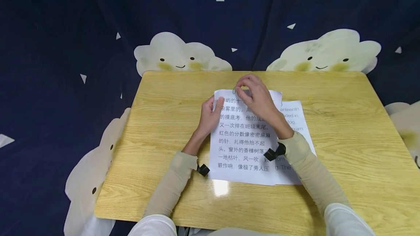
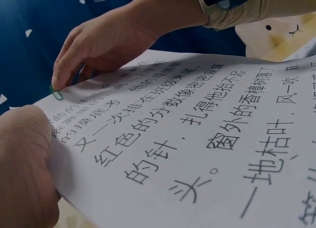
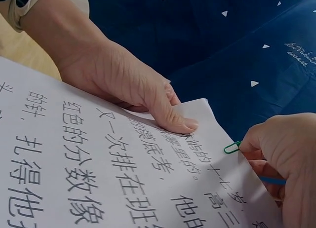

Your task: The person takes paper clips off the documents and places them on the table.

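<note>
A white sheet printed with large Chinese text (image 1: 241, 176) is held near its upper left edge by my left hand (image 1: 210, 117), thumb lying on the front. At the sheet's top edge my right hand (image 1: 257, 95) pinches a green paper clip (image 3: 232, 147), its loop lying over the front of the paper. The clip (image 2: 57, 93) also shows beneath the right fingertips in the left wrist view. A thin blue piece (image 3: 272, 180) shows among the right fingers in the right wrist view; its kind is unclear. The fingers behind the sheet are hidden.
Another white sheet with English text (image 1: 303, 134) lies on the wooden table (image 1: 157, 126), partly under the Chinese sheet and to its right. A dark blue curtain (image 1: 256, 17) with clouds and white triangles hangs behind the table.
</note>
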`<state>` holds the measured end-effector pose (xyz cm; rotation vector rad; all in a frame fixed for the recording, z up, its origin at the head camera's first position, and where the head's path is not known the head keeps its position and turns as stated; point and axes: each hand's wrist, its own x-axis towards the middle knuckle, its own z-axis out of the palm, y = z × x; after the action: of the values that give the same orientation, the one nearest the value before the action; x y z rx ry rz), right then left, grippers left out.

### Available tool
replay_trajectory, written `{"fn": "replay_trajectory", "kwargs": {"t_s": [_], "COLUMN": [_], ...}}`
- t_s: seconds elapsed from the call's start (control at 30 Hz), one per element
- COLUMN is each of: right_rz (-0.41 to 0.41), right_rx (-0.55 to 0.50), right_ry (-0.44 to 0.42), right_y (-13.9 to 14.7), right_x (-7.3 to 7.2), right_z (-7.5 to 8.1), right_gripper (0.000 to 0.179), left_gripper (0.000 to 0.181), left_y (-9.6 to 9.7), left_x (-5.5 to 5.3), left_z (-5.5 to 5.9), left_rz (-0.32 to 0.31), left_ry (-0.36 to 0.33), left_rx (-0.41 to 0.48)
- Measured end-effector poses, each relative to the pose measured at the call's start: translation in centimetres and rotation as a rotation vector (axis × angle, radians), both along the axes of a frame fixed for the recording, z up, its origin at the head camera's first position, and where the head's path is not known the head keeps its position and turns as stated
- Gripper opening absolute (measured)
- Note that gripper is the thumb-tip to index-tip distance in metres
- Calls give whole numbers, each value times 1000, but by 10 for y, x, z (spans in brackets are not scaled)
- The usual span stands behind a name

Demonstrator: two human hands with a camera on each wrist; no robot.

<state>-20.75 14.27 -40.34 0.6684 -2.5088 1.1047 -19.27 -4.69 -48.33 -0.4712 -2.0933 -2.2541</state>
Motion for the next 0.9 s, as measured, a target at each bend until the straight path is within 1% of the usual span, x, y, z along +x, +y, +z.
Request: {"fn": "replay_trajectory", "kwargs": {"t_s": [0.1, 0.2, 0.43, 0.6, 0.9], "right_rz": [-3, -1, 1, 4, 6], "right_rx": [-12, -13, -18, -9, 1], "right_ry": [0, -2, 2, 3, 7], "right_y": [2, 3, 4, 4, 4], "right_x": [0, 0, -2, -3, -3], "right_z": [2, 3, 1, -1, -1], "right_gripper": [13, 13, 12, 11, 11], "left_gripper": [34, 33, 28, 28, 29], "left_y": [1, 1, -1, -1, 0], "left_x": [0, 1, 13, 14, 14], "left_z": [0, 2, 27, 28, 28], "left_rz": [1, -4, -17, -5, -6], "left_ry": [-6, -14, -11, -8, 12], "left_rx": [-2, -4, -4, 0, 2]}}
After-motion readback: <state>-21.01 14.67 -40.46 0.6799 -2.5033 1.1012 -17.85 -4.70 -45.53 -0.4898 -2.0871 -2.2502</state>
